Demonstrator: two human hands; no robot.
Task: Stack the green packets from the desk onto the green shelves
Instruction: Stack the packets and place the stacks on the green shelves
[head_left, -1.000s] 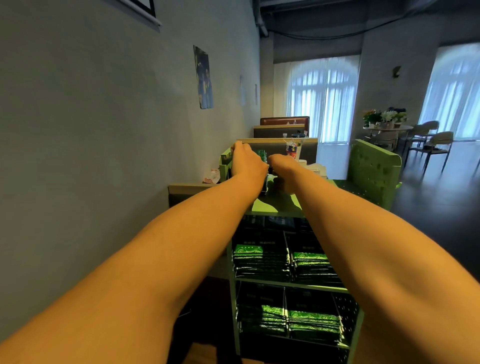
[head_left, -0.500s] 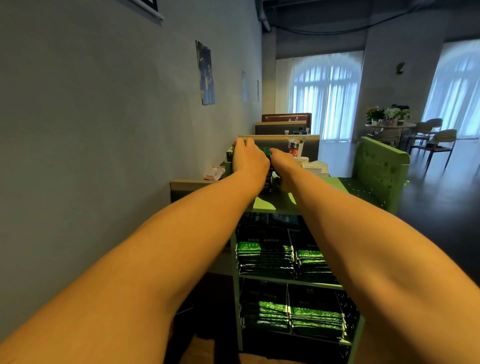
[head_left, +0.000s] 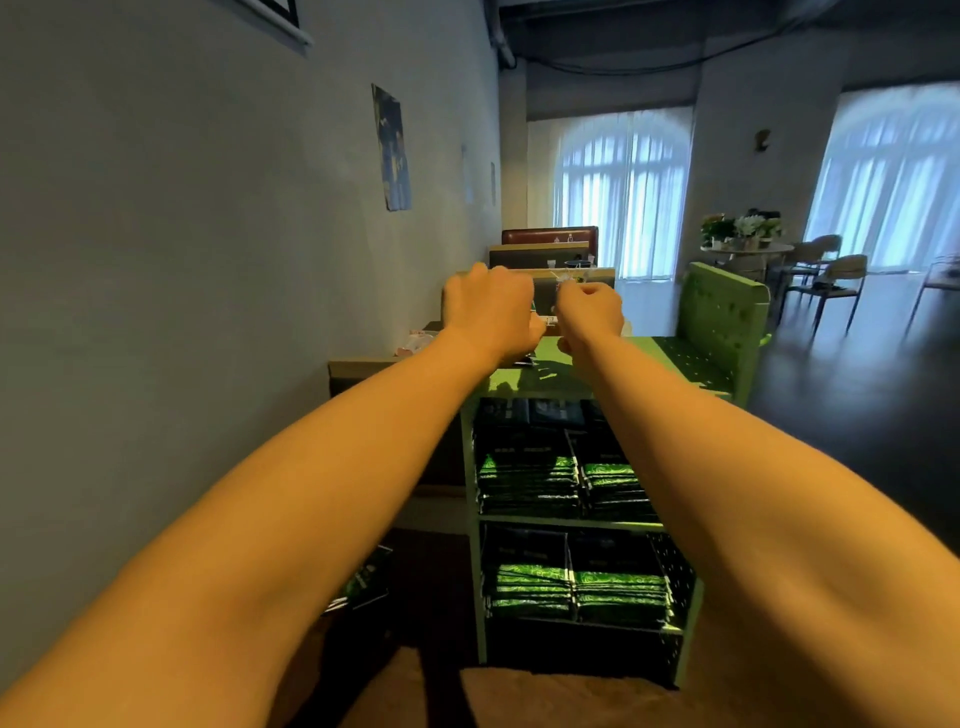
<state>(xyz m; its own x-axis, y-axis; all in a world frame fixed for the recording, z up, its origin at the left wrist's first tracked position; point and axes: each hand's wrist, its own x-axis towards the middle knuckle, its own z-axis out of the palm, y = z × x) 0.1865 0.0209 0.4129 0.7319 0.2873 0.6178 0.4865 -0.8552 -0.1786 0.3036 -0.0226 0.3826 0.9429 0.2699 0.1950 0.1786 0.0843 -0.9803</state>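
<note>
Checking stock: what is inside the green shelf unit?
Two shelves, each holding two side-by-side stacks of green packets. The right forearm hides part of the upper right stack.

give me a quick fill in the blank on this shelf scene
1. The left hand and the right hand hover over the ___ of the green shelves.
2. On the lower level, the green packets lie in ___ stacks side by side.
3. The poster hangs on the wall to the person's ___.

Missing words: top; two; left.
</note>
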